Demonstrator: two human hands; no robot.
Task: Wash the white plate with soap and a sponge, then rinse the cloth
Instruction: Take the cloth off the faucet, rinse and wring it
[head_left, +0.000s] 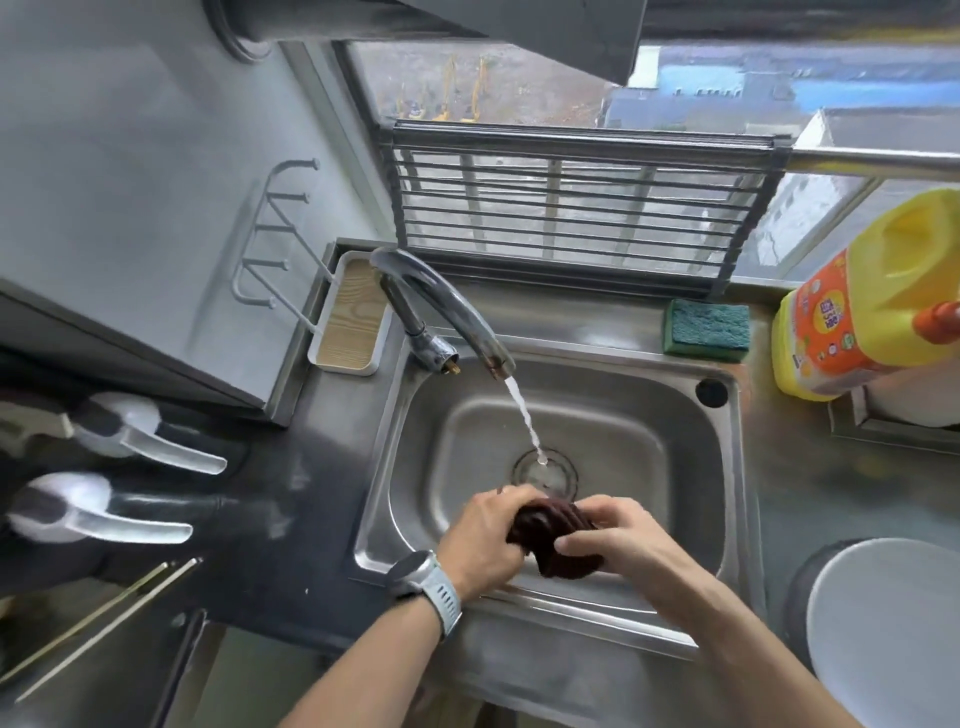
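A dark brown cloth is bunched up over the near part of the steel sink. My left hand grips its left end and my right hand grips its right end, both with curled fingers. The faucet runs a thin stream of water onto the drain, just beyond the cloth. The white plate lies on the counter at the right front. A green sponge sits on the sink's back ledge. The yellow soap bottle stands at the right.
A folding dish rack leans against the window behind the sink. A small tray sits left of the faucet. Two ladles and chopsticks lie on the dark counter at the left.
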